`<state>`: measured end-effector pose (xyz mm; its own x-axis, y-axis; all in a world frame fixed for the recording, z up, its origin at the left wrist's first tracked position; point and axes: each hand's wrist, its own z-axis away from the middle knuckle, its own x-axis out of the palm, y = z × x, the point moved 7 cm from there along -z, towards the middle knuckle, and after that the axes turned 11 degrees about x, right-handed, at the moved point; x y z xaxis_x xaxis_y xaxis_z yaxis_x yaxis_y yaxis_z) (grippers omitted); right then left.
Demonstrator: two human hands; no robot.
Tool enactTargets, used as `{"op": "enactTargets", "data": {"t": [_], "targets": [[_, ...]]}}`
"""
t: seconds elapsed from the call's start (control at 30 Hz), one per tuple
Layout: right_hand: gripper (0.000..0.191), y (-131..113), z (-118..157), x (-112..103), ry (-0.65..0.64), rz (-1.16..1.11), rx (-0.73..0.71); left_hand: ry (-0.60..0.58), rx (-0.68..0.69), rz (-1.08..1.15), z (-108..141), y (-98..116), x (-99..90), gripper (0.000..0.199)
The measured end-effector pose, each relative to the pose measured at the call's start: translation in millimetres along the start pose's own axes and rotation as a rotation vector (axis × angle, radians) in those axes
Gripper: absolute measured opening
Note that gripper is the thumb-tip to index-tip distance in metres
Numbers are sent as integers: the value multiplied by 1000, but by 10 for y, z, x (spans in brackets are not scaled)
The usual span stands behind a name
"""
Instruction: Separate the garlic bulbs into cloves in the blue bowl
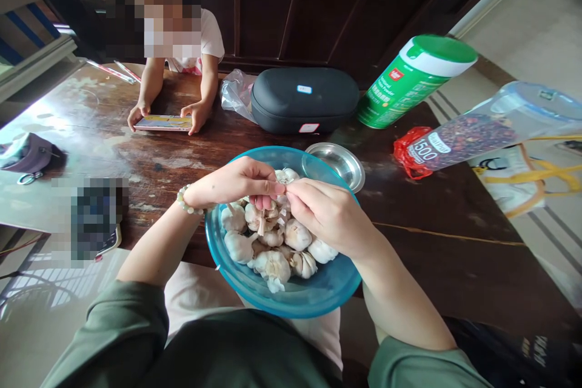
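Garlic piece (278,200) clenched in fingers (261,201) of left hand (236,183) and right hand (330,215); axis hidden.

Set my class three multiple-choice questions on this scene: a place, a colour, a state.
1. Where is the left hand? A) over the translucent blue plastic bowl B) on the table C) in a lap
2. What colour is the cap on the tall cylindrical canister? A) red B) green C) blue
3. The oval black case is: A) open B) closed C) tipped over
Answers: 1 A, it is above white papery garlic bulbs; 2 B, the cap's top shows green; 3 B, its lid lies shut.
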<state>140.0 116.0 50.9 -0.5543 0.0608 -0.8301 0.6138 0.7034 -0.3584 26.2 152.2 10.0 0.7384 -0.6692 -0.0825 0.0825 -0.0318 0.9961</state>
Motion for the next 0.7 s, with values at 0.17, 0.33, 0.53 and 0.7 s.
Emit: {"op": "enactTargets", "data": {"t": [0.17, 0.33, 0.53, 0.7], "targets": [[21, 57, 8, -2, 10, -15, 73, 37, 35, 24, -4, 0, -16, 35], [23, 76, 12, 7, 11, 22, 88, 28, 63, 24, -16, -12, -7, 34], [23, 63, 12, -3, 42, 59, 62, 83, 103, 3, -10, 24, -34, 31], [21, 43, 31, -38, 105, 69, 34, 36, 83, 24, -3, 17, -7, 30]]}}
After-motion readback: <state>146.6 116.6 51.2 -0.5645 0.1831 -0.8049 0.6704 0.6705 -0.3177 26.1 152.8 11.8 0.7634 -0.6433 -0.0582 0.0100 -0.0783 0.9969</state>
